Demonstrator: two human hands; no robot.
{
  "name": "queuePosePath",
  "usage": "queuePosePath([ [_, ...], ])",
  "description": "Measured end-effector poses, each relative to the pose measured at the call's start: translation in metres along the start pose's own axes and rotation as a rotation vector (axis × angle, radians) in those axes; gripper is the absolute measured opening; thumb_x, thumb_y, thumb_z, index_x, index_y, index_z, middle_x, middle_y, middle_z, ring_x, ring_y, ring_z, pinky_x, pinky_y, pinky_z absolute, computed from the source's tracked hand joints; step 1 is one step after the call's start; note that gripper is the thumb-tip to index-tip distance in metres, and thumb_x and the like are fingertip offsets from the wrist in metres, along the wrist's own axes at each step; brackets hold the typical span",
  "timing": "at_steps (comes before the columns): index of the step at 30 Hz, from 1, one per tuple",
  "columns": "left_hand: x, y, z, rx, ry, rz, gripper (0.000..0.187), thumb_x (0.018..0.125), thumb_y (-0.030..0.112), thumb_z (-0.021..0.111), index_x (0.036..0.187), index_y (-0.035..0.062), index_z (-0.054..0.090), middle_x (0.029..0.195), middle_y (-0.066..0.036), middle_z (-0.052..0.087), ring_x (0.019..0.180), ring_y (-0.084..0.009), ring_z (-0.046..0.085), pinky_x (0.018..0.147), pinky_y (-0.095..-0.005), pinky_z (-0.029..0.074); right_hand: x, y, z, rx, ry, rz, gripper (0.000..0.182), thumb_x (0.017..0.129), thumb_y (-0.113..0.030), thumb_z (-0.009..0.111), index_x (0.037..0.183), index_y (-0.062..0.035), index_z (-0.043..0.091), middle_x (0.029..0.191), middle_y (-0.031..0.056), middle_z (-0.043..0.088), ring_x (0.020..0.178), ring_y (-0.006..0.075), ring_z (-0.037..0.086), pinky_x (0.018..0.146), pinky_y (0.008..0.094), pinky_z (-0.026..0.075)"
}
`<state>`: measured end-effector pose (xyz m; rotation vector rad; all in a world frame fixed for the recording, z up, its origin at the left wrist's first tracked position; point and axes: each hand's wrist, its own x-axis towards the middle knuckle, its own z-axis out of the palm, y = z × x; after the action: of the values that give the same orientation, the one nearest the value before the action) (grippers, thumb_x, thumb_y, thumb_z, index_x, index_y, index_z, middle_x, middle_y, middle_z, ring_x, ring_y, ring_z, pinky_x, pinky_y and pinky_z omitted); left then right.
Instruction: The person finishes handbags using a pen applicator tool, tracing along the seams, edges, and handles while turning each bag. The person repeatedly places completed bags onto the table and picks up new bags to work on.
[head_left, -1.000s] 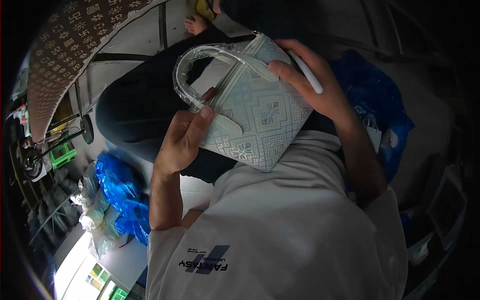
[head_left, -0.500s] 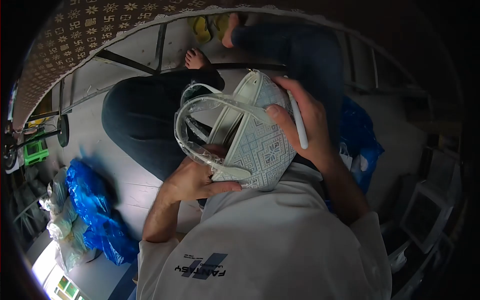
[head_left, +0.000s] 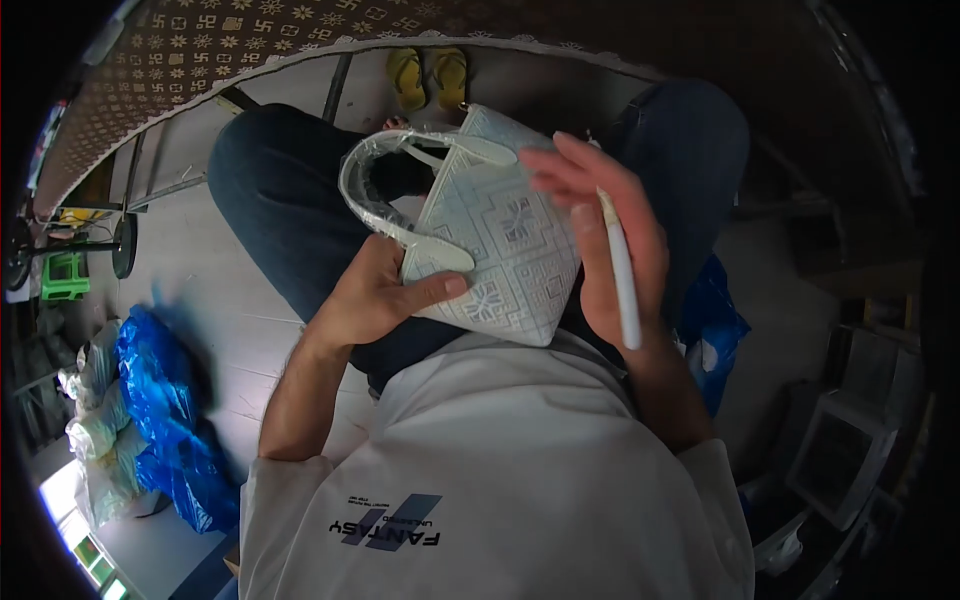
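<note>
A small white handbag with a grey-blue geometric pattern lies tilted over my lap, its front panel facing up. Its handles are wrapped in clear plastic and point to the left. My left hand grips the bag's lower left edge, thumb pressed on the front panel and fingers hidden behind. At the bag's right side is my right hand, fingers stretched over the panel's edge. Held in that hand is a white pen-like tool with a tapered, cream-coloured tip.
A patterned brown cloth hangs from the table edge ahead. Yellow flip-flops stand on the floor beneath it. Blue plastic bags lie at the left, beside a green stool. Another blue bag is at the right.
The bag has turned, so its front panel faces up and its opening is hidden. My right hand has loosened from its side, fingers now straighter. My legs have spread and one foot has left the flip-flops.
</note>
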<state>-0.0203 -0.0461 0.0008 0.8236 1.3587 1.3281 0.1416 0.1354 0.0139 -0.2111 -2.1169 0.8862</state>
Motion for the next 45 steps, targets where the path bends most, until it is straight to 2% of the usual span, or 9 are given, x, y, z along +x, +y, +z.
queuePosePath([
  [2, 0.003, -0.001, 0.003, 0.032, 0.015, -0.052, 0.031, 0.09, 0.008, 0.075, 0.117, -0.0038, 0.066, 0.109, -0.012, 0.072, 0.097, -0.0142, 0.065, 0.086, -0.0303, 0.054, -0.003, -0.023, -0.002, 0.643, -0.147, 0.282, 0.039, 0.104, -0.019, 0.054, 0.137, 0.0016, 0.053, 0.108, 0.0146, 0.07, 0.091, 0.0161, 0.065, 0.08, 0.0292, 0.053],
  [3, 0.005, 0.0, 0.006, 0.057, 0.019, -0.104, 0.029, 0.089, 0.008, 0.075, 0.115, -0.0038, 0.067, 0.108, -0.012, 0.072, 0.096, -0.0139, 0.065, 0.086, -0.0307, 0.054, -0.009, -0.015, 0.003, 0.704, -0.173, 0.267, 0.033, 0.104, -0.02, 0.054, 0.129, 0.0026, 0.059, 0.104, 0.0131, 0.07, 0.084, 0.0098, 0.063, 0.071, 0.023, 0.051],
  [7, 0.001, 0.006, 0.028, 0.05, 0.101, 0.038, 0.031, 0.087, 0.01, 0.078, 0.113, -0.0043, 0.067, 0.106, -0.012, 0.073, 0.096, -0.0143, 0.066, 0.086, -0.0315, 0.055, -0.014, 0.005, 0.001, 0.749, -0.246, 0.4, 0.025, 0.102, -0.018, 0.059, 0.114, 0.0032, 0.065, 0.089, 0.0091, 0.067, 0.069, 0.0042, 0.058, 0.059, 0.0167, 0.046],
  [9, 0.001, 0.004, 0.025, 0.254, 0.04, 0.015, 0.038, 0.086, 0.006, 0.078, 0.12, -0.0056, 0.063, 0.107, -0.012, 0.072, 0.095, -0.0144, 0.068, 0.085, -0.0305, 0.056, -0.014, 0.008, 0.004, 0.783, -0.27, 0.535, 0.022, 0.102, -0.016, 0.059, 0.111, 0.0028, 0.065, 0.086, 0.0086, 0.067, 0.067, 0.0043, 0.058, 0.058, 0.017, 0.046],
  [12, 0.01, -0.017, 0.019, 0.191, 0.059, 0.014, 0.041, 0.084, 0.005, 0.08, 0.12, -0.0048, 0.063, 0.106, -0.011, 0.072, 0.094, -0.0138, 0.068, 0.083, -0.0299, 0.056, -0.018, 0.019, 0.015, 0.825, -0.233, 0.71, 0.017, 0.101, -0.014, 0.059, 0.105, 0.0018, 0.063, 0.08, 0.0067, 0.067, 0.064, 0.0045, 0.058, 0.056, 0.018, 0.047],
  [16, 0.021, -0.023, 0.01, 0.018, 0.059, 0.01, 0.036, 0.084, 0.005, 0.08, 0.116, -0.0039, 0.066, 0.104, -0.009, 0.073, 0.092, -0.0129, 0.068, 0.081, -0.029, 0.057, -0.013, 0.035, 0.03, 0.845, -0.223, 0.627, 0.016, 0.1, -0.013, 0.06, 0.106, 0.0019, 0.062, 0.081, 0.0071, 0.068, 0.066, 0.0049, 0.059, 0.058, 0.0184, 0.049],
  [18, 0.02, -0.015, 0.013, 0.067, 0.071, -0.201, 0.035, 0.082, 0.009, 0.082, 0.112, -0.0024, 0.069, 0.1, -0.01, 0.074, 0.091, -0.0136, 0.068, 0.083, -0.0309, 0.055, -0.005, 0.029, 0.026, 0.77, -0.286, 0.602, 0.014, 0.099, -0.01, 0.062, 0.106, 0.0015, 0.061, 0.08, 0.0073, 0.067, 0.065, 0.0055, 0.06, 0.058, 0.0189, 0.049],
  [31, 0.016, -0.038, 0.033, 0.022, 0.065, 0.043, 0.037, 0.084, 0.008, 0.08, 0.117, -0.002, 0.066, 0.105, -0.01, 0.073, 0.098, -0.0157, 0.067, 0.087, -0.0313, 0.055, -0.017, 0.014, 0.007, 0.651, -0.285, 0.74, 0.012, 0.096, -0.008, 0.066, 0.099, -0.0003, 0.057, 0.073, 0.007, 0.065, 0.059, 0.0053, 0.059, 0.052, 0.0187, 0.048],
  [45, 0.019, -0.033, 0.037, 0.015, 0.084, -0.012, 0.03, 0.086, 0.007, 0.079, 0.112, -0.0027, 0.07, 0.101, -0.008, 0.074, 0.092, -0.0136, 0.068, 0.083, -0.0295, 0.055, -0.02, 0.017, 0.014, 0.624, -0.235, 0.703, 0.015, 0.095, -0.009, 0.068, 0.099, -0.001, 0.056, 0.075, 0.0066, 0.066, 0.06, 0.0045, 0.059, 0.053, 0.0167, 0.047],
])
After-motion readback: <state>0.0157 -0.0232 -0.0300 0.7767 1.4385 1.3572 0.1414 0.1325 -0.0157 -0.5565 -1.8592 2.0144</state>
